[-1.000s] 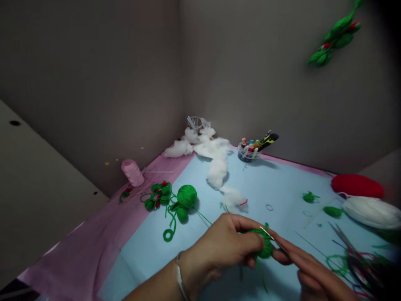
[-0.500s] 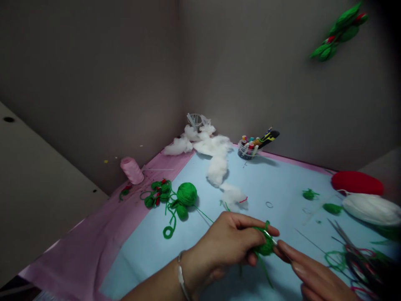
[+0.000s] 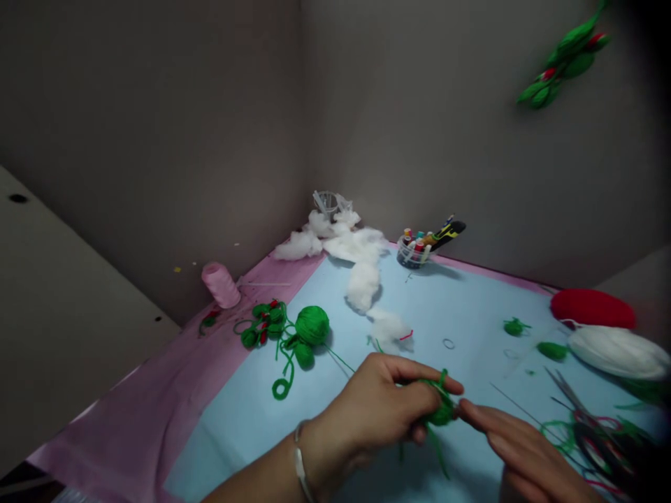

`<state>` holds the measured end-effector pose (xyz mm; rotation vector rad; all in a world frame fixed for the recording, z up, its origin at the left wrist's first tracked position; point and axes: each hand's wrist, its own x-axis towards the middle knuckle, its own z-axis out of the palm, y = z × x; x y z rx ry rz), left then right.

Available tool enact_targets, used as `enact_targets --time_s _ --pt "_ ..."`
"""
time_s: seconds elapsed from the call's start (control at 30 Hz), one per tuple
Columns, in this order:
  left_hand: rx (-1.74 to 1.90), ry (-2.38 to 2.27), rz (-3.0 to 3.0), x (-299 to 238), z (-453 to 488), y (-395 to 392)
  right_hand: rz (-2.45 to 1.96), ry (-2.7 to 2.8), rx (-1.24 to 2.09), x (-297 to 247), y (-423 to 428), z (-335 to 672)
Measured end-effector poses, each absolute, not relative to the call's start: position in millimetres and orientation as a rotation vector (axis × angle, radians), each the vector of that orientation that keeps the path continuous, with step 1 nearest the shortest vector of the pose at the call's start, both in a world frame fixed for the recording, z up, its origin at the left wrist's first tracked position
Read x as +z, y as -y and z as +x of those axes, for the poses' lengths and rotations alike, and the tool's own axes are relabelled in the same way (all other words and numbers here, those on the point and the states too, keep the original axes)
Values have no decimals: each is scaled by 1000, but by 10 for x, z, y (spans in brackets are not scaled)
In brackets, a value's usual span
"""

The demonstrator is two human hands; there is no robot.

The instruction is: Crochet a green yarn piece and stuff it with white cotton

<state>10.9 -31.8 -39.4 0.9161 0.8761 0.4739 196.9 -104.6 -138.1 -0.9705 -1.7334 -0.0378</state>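
Observation:
My left hand, with a silver bangle at the wrist, pinches a small green crochet piece between thumb and fingers. Green yarn loops over its index finger, and a tail hangs below. Close against the piece's right side, my right hand is closed on a thin metal crochet hook; most of the hook is hidden by fingers and yarn. A strand runs from the left hand back to a green yarn ball on the blue sheet.
White stuffing trails toward the back corner. Scissors and loose yarn lie at right, near red yarn and white yarn. A tub of spools stands by the wall. Left are a pink thread cone and green-red pieces.
My right hand and the hook have shifted slightly left and up against the green piece; less of the hook's metal shows. The left hand keeps its hold.

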Motion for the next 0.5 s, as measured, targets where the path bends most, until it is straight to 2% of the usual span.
enact_targets --time_s 0.5 --pt "478 -900 986 -352 127 321 -974 1757 -163 -1371 1035 1993"
